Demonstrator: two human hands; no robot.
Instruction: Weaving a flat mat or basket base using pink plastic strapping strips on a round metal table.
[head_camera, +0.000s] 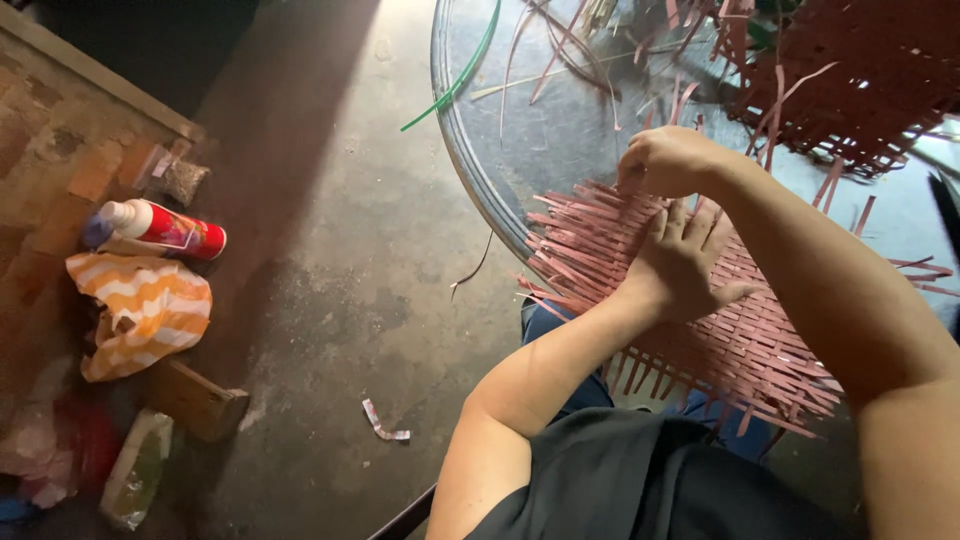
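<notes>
A flat mat woven from reddish-pink strips (740, 345) lies on the near edge of a round glass table (470, 150) and over my lap. My left hand (685, 260) presses flat on the mat, fingers spread. Just above it, my right hand (665, 160) is closed, pinching a strip at the mat's far edge. Loose strip ends stick out all around the weave.
A second woven reddish piece (860, 80) and loose strips lie further back on the table, with a green strip (465, 70). On the concrete floor at left are a red-and-white bottle (160, 228), an orange-striped cloth (145, 310), a wooden block (195, 400) and a small scrap (383, 425).
</notes>
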